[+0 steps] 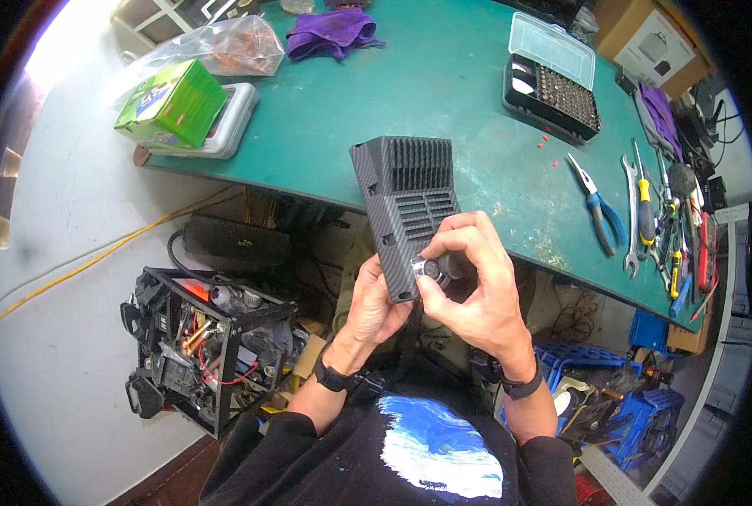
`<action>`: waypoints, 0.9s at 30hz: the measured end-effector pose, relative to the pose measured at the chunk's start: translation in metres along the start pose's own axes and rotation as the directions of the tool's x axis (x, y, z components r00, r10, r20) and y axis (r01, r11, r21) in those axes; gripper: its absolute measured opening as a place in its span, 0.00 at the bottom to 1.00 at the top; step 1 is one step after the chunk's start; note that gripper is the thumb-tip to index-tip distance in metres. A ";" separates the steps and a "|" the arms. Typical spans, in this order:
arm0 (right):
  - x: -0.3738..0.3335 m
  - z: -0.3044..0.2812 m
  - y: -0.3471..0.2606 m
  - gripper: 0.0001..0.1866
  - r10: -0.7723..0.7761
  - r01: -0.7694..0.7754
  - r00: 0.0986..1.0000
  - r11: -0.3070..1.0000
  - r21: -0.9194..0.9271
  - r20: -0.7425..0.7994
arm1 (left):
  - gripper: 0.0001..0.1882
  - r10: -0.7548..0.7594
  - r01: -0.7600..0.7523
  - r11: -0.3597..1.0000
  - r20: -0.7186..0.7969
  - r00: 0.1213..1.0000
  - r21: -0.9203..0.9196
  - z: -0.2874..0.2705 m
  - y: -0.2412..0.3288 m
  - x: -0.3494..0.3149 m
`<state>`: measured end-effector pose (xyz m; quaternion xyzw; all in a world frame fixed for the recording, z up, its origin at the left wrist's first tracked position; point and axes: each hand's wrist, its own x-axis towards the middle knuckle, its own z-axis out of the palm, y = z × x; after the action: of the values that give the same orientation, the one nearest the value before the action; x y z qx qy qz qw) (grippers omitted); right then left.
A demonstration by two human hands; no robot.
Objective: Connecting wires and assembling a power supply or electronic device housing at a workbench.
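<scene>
A black, carbon-patterned housing with slotted vents (424, 212) is tilted in front of me, its upper end over the near edge of the green bench. My left hand (374, 305) grips its lower left side, the fingers partly hidden behind it. At the housing's lower end sits a small round silver-and-black fitting (429, 267). My right hand (480, 287) pinches this fitting between thumb and forefinger, the other fingers curled. Whether the fitting is fixed to the housing cannot be made out.
On the green bench (308, 126) lie blue-handled pliers (599, 212), a wrench (630, 221), a yellow screwdriver (646, 211) and an open bit case (553, 88). A green box (174, 105) stands at left. Below are a black-framed parts rack (224, 346) and blue crates (646, 422).
</scene>
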<state>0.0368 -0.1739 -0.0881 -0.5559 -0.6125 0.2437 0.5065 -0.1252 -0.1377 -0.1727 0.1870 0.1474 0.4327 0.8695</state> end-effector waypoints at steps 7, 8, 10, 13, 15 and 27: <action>0.000 0.000 0.001 0.18 0.019 -0.019 1.000 1.000 0.020 0.007 | 0.20 0.011 -0.011 1.000 0.023 1.000 -0.014 -0.008 -0.002 -0.001; 0.000 0.000 0.002 0.17 0.021 -0.021 1.000 0.999 0.024 0.010 | 0.19 0.009 -0.009 1.000 0.005 1.000 -0.020 -0.007 -0.002 -0.001; 0.000 0.000 0.001 0.17 0.017 -0.018 1.000 1.000 0.021 0.010 | 0.17 -0.003 0.004 1.000 0.012 1.000 -0.029 -0.011 -0.001 -0.001; 0.000 -0.001 0.001 0.18 0.018 -0.018 1.000 1.000 0.025 0.010 | 0.14 -0.018 0.018 0.999 0.015 1.000 -0.035 -0.011 0.000 -0.001; 0.000 -0.003 0.002 0.18 0.021 -0.022 1.000 0.999 0.033 0.014 | 0.13 -0.018 0.019 0.999 0.011 1.000 -0.033 -0.012 0.000 -0.001; -0.001 -0.007 0.012 0.19 0.017 -0.015 1.000 0.988 0.152 -0.009 | 0.19 -0.046 0.048 0.999 0.100 0.994 -0.013 -0.004 0.001 0.000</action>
<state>0.0481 -0.1742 -0.0958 -0.5218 -0.5851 0.2908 0.5484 -0.1276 -0.1363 -0.1758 0.1981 0.1050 0.4033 0.8872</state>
